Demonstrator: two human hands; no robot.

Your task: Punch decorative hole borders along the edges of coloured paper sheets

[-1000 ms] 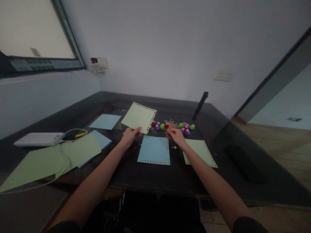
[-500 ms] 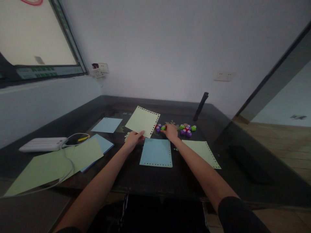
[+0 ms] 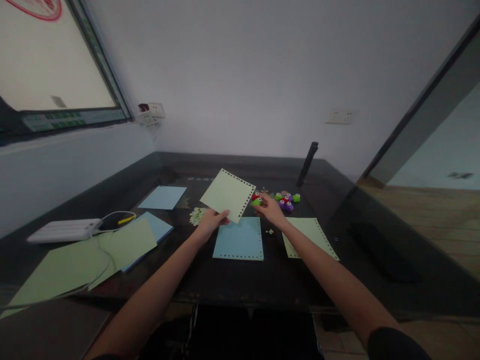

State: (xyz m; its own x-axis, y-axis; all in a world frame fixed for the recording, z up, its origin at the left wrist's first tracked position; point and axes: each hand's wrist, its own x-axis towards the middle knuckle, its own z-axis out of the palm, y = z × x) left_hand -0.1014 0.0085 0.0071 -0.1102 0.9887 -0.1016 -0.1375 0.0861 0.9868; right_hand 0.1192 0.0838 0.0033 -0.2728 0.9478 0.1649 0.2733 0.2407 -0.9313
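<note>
My left hand (image 3: 213,222) pinches the lower edge of a pale green sheet (image 3: 228,194) with punched holes along two sides, holding it tilted above the table. Just right of that sheet, the fingers of my right hand (image 3: 270,209) are closed at a green ball-like piece (image 3: 257,201) with an eye on it, and a red piece (image 3: 255,195) touches it. A cluster of red, green and purple eyed pieces (image 3: 286,201) lies right of my right hand. Below both hands is a blue punched sheet (image 3: 239,240). Small pale bits (image 3: 197,216) are piled beside my left hand.
Another green sheet (image 3: 309,235) lies under my right forearm. At the left are a blue sheet (image 3: 163,197), more green sheets (image 3: 71,262) and a white power bank (image 3: 62,230) with a cable. A black rod (image 3: 308,164) stands at the back right.
The held green sheet has moved right and turned clockwise, its holed edge now beside the pieces at my right hand. Purple pieces seen earlier beside that hand no longer show there.
</note>
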